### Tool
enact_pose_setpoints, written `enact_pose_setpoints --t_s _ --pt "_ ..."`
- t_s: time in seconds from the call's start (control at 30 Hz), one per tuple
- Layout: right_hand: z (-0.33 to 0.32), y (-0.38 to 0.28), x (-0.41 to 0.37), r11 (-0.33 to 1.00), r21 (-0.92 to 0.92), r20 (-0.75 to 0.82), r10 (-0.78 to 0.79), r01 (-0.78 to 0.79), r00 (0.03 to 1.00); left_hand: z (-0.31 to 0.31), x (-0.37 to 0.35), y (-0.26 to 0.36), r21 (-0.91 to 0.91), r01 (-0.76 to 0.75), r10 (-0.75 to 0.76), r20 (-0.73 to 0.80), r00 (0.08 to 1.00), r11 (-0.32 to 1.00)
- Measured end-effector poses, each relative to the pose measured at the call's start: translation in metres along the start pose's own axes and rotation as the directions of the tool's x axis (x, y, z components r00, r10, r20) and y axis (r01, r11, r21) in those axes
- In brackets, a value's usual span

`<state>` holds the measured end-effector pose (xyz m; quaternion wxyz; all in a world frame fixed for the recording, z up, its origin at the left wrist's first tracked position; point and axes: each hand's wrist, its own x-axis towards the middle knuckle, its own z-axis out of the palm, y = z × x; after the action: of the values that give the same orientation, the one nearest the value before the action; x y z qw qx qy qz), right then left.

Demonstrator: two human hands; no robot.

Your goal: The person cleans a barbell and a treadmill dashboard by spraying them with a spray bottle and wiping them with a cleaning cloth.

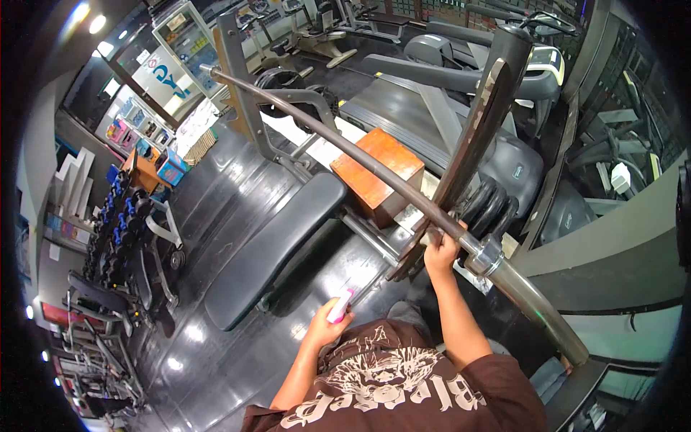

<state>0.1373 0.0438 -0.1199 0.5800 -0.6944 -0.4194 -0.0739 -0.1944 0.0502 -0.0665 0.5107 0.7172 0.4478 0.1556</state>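
Observation:
My left hand [326, 325] is closed around a small pink and white bottle [340, 306], held in front of my shirt. My right hand [442, 253] grips the barbell [360, 158] close to its near collar [486, 258], right by the rack's upright. Part of those fingers is hidden behind the bar. The barbell lies across the rack [479, 137], with no plates on its near sleeve [536, 309]. Below and to the left of the bar is a black padded bench [277, 248].
An orange wooden box [371, 169] stands behind the bar, beside the bench's end. Black weight plates [489, 209] hang low on the rack. Treadmills [410, 97] are beyond it. A dumbbell rack [119, 223] stands at the left, and a mirror [626, 144] at the right.

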Motion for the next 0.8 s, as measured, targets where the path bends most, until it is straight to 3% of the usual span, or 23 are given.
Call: enact_pose_setpoints --t_s 0.13,0.2,0.27,0.33,0.37,0.4,0.43,0.47,0.53,0.57,0.67,0.7,0.8 --pt "0.031 0.036 -0.054 0.969 -0.194 -0.047 -0.163 0.151 0.986 -0.004 0.002 -0.009 -0.015 -0.041 0.041 -0.007 0.999 0.999" --pt "0.032 0.064 -0.101 0.996 -0.020 0.203 0.086 -0.083 0.975 -0.008 0.002 -0.005 0.018 -0.011 0.012 -0.008 1.000 1.000" --pt "0.034 0.095 -0.157 0.961 -0.205 0.438 0.260 -0.186 0.861 -0.011 0.003 -0.005 0.033 0.003 -0.003 -0.009 1.000 0.999" --pt "0.035 0.108 -0.201 0.978 -0.208 0.465 0.112 -0.015 0.878 -0.012 0.004 -0.006 0.028 0.003 -0.003 -0.019 1.000 1.000" --pt "0.039 0.129 -0.235 0.915 -0.185 0.444 0.404 -0.359 0.800 -0.012 0.004 -0.004 0.029 0.001 0.000 -0.020 1.000 1.000" --pt "0.045 0.162 -0.273 0.736 -0.152 0.438 0.649 -0.660 0.623 -0.012 0.002 -0.003 0.033 0.000 0.001 -0.024 1.000 0.999" --pt "0.048 0.174 -0.276 0.475 -0.057 0.440 0.801 -0.878 0.405 -0.013 0.002 -0.003 0.041 -0.003 0.004 -0.029 1.000 0.999" --pt "0.051 0.186 -0.279 0.154 0.044 0.412 0.897 -0.987 0.158 -0.014 0.001 -0.007 0.066 -0.015 0.017 -0.028 0.999 0.998" --pt "0.058 0.178 -0.257 -0.238 0.386 0.394 0.916 -0.891 -0.074 -0.018 -0.006 -0.013 0.046 0.081 -0.080 -0.021 0.997 0.996" --pt "0.072 0.196 -0.261 -0.347 0.441 0.488 0.867 -0.828 -0.102 -0.019 -0.007 -0.015 0.067 0.090 -0.088 -0.023 0.996 0.994" --pt "0.105 0.197 -0.237 -0.494 0.422 0.418 0.850 -0.760 -0.320 -0.021 -0.010 -0.011 0.113 0.111 -0.107 -0.043 0.993 0.987" --pt "0.111 0.188 -0.220 -0.595 0.496 0.427 0.802 -0.633 -0.418 -0.021 -0.011 -0.010 0.115 0.120 -0.115 -0.049 0.992 0.986" --pt "0.122 0.179 -0.216 -0.583 0.562 0.447 0.811 -0.586 -0.378 -0.024 -0.018 -0.016 0.108 0.136 -0.129 -0.068 0.989 0.985"
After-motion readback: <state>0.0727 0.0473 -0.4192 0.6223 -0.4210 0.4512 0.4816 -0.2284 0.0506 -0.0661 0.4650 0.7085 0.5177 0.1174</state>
